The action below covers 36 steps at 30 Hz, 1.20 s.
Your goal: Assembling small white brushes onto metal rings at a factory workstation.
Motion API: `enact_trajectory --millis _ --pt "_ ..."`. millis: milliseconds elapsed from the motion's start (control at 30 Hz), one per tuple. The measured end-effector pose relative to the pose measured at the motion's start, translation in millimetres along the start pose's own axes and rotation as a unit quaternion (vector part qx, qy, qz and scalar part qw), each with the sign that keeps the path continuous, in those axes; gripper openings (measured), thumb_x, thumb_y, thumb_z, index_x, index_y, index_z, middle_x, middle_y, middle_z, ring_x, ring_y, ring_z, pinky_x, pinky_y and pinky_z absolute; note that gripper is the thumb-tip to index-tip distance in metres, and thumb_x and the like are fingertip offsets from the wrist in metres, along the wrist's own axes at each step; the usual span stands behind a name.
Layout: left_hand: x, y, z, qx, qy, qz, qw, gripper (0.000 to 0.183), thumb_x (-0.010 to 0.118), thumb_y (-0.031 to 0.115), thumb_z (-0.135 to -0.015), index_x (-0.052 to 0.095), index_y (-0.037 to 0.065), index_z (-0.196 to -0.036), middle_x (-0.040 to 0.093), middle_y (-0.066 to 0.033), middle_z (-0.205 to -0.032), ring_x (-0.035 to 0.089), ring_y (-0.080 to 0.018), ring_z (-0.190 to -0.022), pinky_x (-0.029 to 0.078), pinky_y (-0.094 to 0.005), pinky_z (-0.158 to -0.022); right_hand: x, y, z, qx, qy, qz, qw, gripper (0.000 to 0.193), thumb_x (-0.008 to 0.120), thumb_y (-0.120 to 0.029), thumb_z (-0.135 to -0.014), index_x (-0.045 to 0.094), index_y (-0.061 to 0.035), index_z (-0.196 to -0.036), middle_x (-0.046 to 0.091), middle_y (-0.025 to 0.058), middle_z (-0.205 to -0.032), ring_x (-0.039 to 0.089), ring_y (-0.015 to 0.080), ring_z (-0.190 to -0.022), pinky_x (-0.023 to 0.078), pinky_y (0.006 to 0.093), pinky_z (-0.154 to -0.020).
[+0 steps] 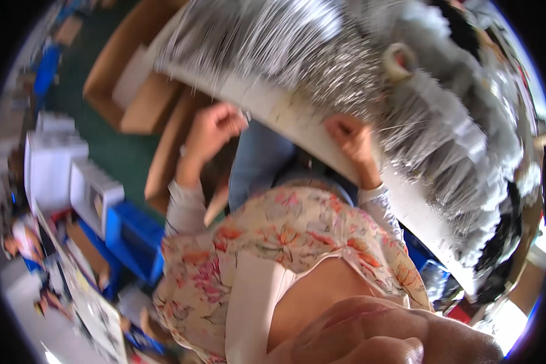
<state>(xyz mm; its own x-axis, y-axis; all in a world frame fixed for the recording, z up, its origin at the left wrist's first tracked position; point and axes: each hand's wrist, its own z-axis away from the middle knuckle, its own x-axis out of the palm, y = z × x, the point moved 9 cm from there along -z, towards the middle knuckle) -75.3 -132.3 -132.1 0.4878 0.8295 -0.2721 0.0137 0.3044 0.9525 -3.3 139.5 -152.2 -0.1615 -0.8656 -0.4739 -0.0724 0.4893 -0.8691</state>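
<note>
My left hand [214, 132] is raised just off the white table's [249, 91] near edge, thumb and fingers pinched together. A small shiny bit shows at its fingertips, too blurred to name. Over the table's edge, my right hand [353, 141] has its fingers curled in; what they hold, if anything, is hidden. Beyond both hands lie large bundles of thin, silvery wire-like strands [249, 45]. More strands [449, 151] with grey fluffy ends spread to the right of my right hand.
A tape roll [400, 60] lies among the strands. Open cardboard boxes [155, 100] stand left of the table. Farther left are white bins [54, 161] and a blue crate [133, 236]. People [27, 246] are at the far left. A clear plastic container [434, 276] sits below the table at right.
</note>
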Motion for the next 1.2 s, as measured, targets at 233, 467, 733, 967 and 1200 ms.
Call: enact_trajectory --millis 233,467,733,967,1200 --pt "-73.2 -174.0 22.7 -0.050 0.087 -0.307 0.947 0.028 0.062 0.035 -0.081 0.063 0.008 -0.085 0.062 -0.0110 -0.071 0.059 -0.0273 -0.066 0.046 -0.0360 -0.062 9.4 31.7 -1.2 0.006 -0.019 -0.098 0.995 0.005 0.061 0.000 -0.082 0.064 0.0026 -0.086 0.061 0.0030 -0.073 0.054 0.0070 -0.064 0.044 0.0197 -0.057" --pt "-15.3 -324.9 36.4 -0.154 -0.040 -0.388 0.908 0.025 0.054 0.033 -0.084 0.065 0.015 -0.099 0.063 -0.0128 -0.099 0.060 -0.0313 -0.093 0.048 -0.0403 -0.079 9.8 38.2 8.1 0.014 -0.007 -0.086 0.996 0.002 0.059 0.002 -0.083 0.061 0.0034 -0.084 0.057 0.0038 -0.066 0.048 0.0062 -0.055 0.038 0.0191 -0.049" --pt "4.8 -500.2 233.4 -0.255 -0.084 -0.549 0.791 0.030 0.044 0.023 -0.087 0.062 0.013 -0.109 0.062 -0.0194 -0.102 0.059 -0.0340 -0.097 0.048 -0.0422 -0.082 12.6 35.4 7.1 0.057 0.018 -0.033 0.998 0.003 0.060 -0.001 -0.083 0.062 0.0021 -0.083 0.057 0.0037 -0.065 0.048 0.0063 -0.054 0.038 0.0185 -0.049" --pt "-17.3 -495.2 230.5 -0.355 0.082 -0.330 0.871 0.021 0.053 0.020 -0.083 0.067 0.007 -0.092 0.063 -0.0182 -0.097 0.060 -0.0338 -0.092 0.048 -0.0393 -0.079 0.0 30.1 4.0 0.034 0.008 -0.069 0.997 0.004 0.059 -0.001 -0.084 0.062 0.0018 -0.083 0.059 0.0044 -0.072 0.051 0.0070 -0.059 0.041 0.0193 -0.053" --pt "-250.1 -301.7 141.9 -0.035 0.500 -0.012 0.865 0.018 0.054 0.005 -0.085 0.058 -0.001 -0.102 0.061 -0.0084 -0.091 0.059 -0.0167 -0.078 0.049 -0.0271 -0.070 10.6 -26.0 2.9 -0.099 -0.065 -0.071 0.990 0.009 0.059 -0.007 -0.074 0.062 -0.0002 -0.079 0.062 0.0108 -0.079 0.061 0.0229 -0.073 0.049 0.0315 -0.066"
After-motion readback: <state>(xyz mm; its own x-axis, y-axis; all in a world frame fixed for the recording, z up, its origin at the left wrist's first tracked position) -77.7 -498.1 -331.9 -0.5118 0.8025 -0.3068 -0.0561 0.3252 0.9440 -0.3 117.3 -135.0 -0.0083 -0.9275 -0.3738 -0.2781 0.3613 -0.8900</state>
